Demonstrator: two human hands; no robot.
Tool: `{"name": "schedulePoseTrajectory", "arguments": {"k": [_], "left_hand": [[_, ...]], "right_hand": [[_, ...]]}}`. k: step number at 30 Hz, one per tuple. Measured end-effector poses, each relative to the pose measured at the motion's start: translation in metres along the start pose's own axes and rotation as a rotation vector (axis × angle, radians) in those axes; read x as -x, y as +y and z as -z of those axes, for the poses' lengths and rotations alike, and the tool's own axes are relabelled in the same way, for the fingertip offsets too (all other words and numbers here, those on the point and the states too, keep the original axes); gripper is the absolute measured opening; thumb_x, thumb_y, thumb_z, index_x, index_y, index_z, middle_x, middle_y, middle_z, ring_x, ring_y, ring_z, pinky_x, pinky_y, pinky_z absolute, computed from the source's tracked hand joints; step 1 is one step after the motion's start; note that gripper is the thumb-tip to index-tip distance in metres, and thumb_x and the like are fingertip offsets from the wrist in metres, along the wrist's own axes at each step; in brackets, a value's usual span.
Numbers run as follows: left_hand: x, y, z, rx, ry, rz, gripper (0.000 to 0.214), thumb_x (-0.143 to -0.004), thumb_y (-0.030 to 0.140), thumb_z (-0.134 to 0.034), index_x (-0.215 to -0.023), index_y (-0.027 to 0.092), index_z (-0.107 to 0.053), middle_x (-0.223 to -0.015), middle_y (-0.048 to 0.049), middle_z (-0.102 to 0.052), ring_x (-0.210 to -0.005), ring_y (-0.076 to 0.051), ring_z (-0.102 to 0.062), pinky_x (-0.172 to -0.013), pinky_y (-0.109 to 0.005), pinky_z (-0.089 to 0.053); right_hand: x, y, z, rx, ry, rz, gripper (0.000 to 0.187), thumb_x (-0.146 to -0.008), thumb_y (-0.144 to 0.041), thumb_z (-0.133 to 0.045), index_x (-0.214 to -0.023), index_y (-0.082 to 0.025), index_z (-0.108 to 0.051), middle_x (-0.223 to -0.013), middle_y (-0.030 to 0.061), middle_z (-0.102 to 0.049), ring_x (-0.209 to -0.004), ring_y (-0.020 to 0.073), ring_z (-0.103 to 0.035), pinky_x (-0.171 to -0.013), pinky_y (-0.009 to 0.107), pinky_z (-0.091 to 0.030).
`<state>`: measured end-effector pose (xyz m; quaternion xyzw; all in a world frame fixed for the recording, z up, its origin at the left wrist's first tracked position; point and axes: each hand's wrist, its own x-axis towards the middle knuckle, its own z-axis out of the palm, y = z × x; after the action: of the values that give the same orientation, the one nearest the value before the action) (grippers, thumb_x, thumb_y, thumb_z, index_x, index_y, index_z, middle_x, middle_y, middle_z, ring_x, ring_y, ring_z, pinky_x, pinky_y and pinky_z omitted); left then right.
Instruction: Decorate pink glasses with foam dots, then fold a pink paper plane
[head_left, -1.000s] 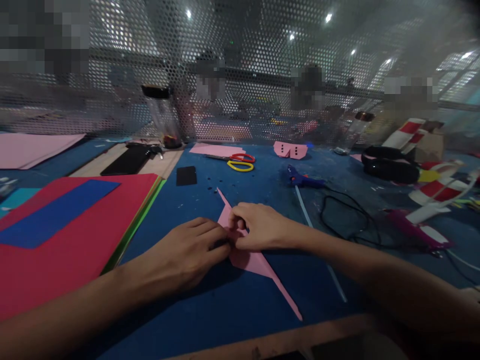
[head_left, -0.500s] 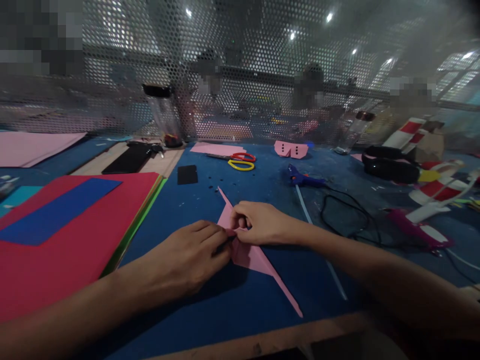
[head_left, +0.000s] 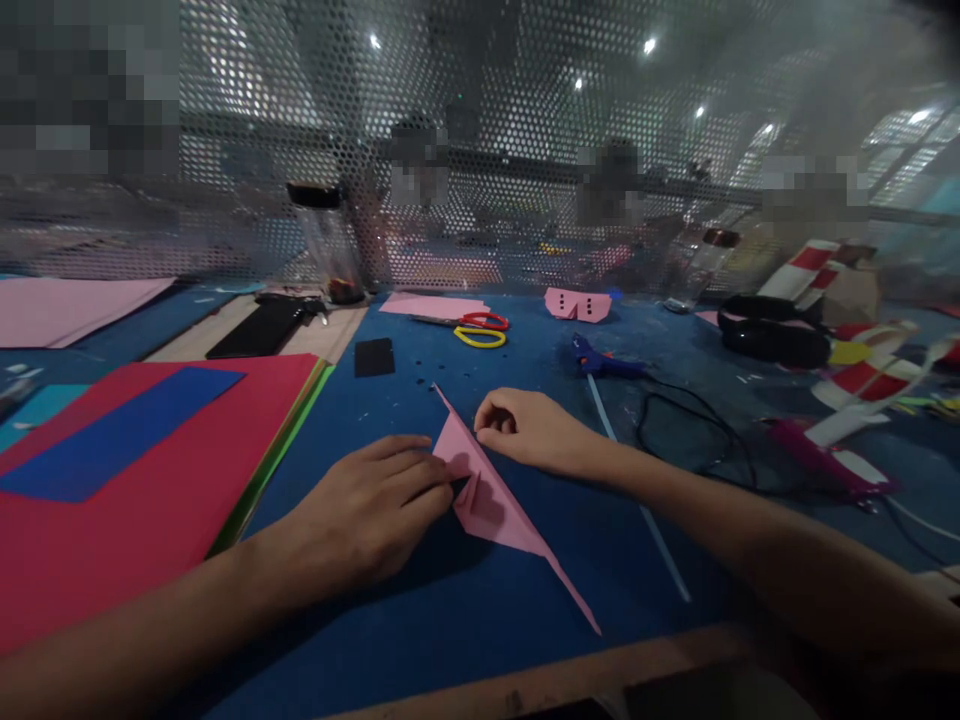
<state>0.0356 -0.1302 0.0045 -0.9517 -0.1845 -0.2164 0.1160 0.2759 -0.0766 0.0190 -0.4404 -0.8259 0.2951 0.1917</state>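
Note:
A folded pink paper (head_left: 499, 510) with long pointed ends lies slantwise on the blue tabletop, a small raised flap at its middle. My left hand (head_left: 382, 500) is at its left edge, fingers together and closed on the paper near that flap; the thumb is mostly hidden. Just off the paper's upper right edge is my right hand (head_left: 525, 425), its fingers curled in and nothing visible in them.
Beyond my hands lie scissors (head_left: 481, 337), a black card (head_left: 374, 357), a pink cut-out (head_left: 577, 304) and a blue glue gun (head_left: 607, 362) with its cord. Red sheets (head_left: 165, 540) are stacked at left. A perforated screen (head_left: 510, 230) stands behind.
My right hand has let go of the paper's middle and moved up and right, uncovering the small flap. My left hand stays at the paper's left side.

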Motion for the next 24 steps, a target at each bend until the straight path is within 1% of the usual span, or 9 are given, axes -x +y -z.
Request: {"name": "schedulePoseTrajectory", "arguments": {"k": [2,5,7,9,12,15,18,21,24], "left_hand": [[0.001,-0.004,-0.001,0.017,0.064,0.069,0.027,-0.092,0.003,-0.048,-0.106,0.016,-0.066,-0.107,-0.0059,-0.076,-0.094,-0.019,-0.07,-0.101,-0.041,-0.051],[0.002,-0.012,-0.003,0.044,0.092,0.206,0.027,-0.09,0.003,-0.047,-0.103,0.018,-0.066,-0.102,-0.0042,-0.076,-0.095,-0.019,-0.07,-0.1,-0.041,-0.051],[0.001,-0.016,-0.005,0.053,0.084,0.295,0.028,-0.09,0.004,-0.046,-0.104,0.018,-0.066,-0.103,-0.0053,-0.076,-0.1,-0.022,-0.069,-0.096,-0.042,-0.052],[0.0,-0.019,-0.007,0.065,0.054,0.373,0.03,-0.091,0.006,-0.045,-0.109,0.019,-0.064,-0.108,-0.0064,-0.074,-0.105,-0.024,-0.067,-0.093,-0.043,-0.052],[-0.003,-0.019,-0.007,0.093,0.018,0.457,0.031,-0.094,0.01,-0.044,-0.118,0.02,-0.062,-0.117,-0.0083,-0.072,-0.11,-0.024,-0.065,-0.096,-0.044,-0.051],[-0.005,-0.019,-0.008,0.124,0.0,0.498,0.032,-0.096,0.013,-0.043,-0.122,0.019,-0.061,-0.123,-0.0095,-0.07,-0.117,-0.026,-0.062,-0.1,-0.047,-0.049],[-0.004,-0.023,-0.013,0.135,-0.038,0.519,0.037,-0.096,0.014,-0.043,-0.128,0.02,-0.06,-0.13,-0.0095,-0.067,-0.123,-0.026,-0.059,-0.103,-0.047,-0.047],[0.0,-0.029,-0.021,0.131,-0.098,0.489,0.042,-0.095,0.012,-0.043,-0.132,0.022,-0.061,-0.139,-0.0078,-0.063,-0.13,-0.025,-0.055,-0.108,-0.048,-0.044],[0.003,-0.033,-0.025,0.146,-0.143,0.444,0.043,-0.093,0.009,-0.043,-0.125,0.023,-0.066,-0.139,-0.0065,-0.063,-0.132,-0.026,-0.053,-0.108,-0.049,-0.043]], "right_hand": [[0.003,-0.001,0.001,0.109,0.01,-0.013,0.009,-0.085,-0.023,-0.06,-0.089,-0.018,-0.067,-0.088,0.0014,-0.068,-0.072,0.0124,-0.057,-0.066,0.025,-0.039],[0.008,-0.007,0.0,0.236,0.007,0.022,0.011,-0.087,-0.027,-0.061,-0.086,-0.019,-0.067,-0.091,0.0019,-0.066,-0.073,0.0125,-0.057,-0.065,0.025,-0.038],[0.011,-0.011,-0.001,0.308,0.017,0.043,0.012,-0.089,-0.028,-0.06,-0.084,-0.019,-0.067,-0.091,0.0023,-0.066,-0.075,0.0132,-0.057,-0.066,0.026,-0.037],[0.012,-0.015,-0.002,0.371,0.021,0.05,0.011,-0.089,-0.028,-0.061,-0.084,-0.019,-0.066,-0.09,0.0024,-0.066,-0.076,0.014,-0.056,-0.066,0.027,-0.036],[0.013,-0.018,-0.004,0.414,0.005,0.052,0.012,-0.089,-0.031,-0.064,-0.085,-0.019,-0.065,-0.09,0.0019,-0.066,-0.077,0.0148,-0.057,-0.068,0.028,-0.034],[0.015,-0.02,-0.006,0.424,-0.02,0.059,0.02,-0.091,-0.036,-0.064,-0.081,-0.019,-0.064,-0.087,0.0011,-0.066,-0.077,0.0155,-0.057,-0.07,0.03,-0.034],[0.016,-0.022,-0.007,0.418,-0.055,0.066,0.028,-0.092,-0.043,-0.063,-0.077,-0.019,-0.063,-0.084,0.0008,-0.067,-0.076,0.016,-0.058,-0.071,0.031,-0.033],[0.017,-0.024,-0.007,0.398,-0.077,0.066,0.029,-0.092,-0.045,-0.064,-0.078,-0.019,-0.064,-0.084,0.0008,-0.067,-0.077,0.0163,-0.059,-0.072,0.031,-0.034],[0.017,-0.025,-0.006,0.38,-0.079,0.075,0.026,-0.093,-0.042,-0.063,-0.08,-0.019,-0.065,-0.084,0.0007,-0.067,-0.079,0.0164,-0.06,-0.074,0.031,-0.034]]}}
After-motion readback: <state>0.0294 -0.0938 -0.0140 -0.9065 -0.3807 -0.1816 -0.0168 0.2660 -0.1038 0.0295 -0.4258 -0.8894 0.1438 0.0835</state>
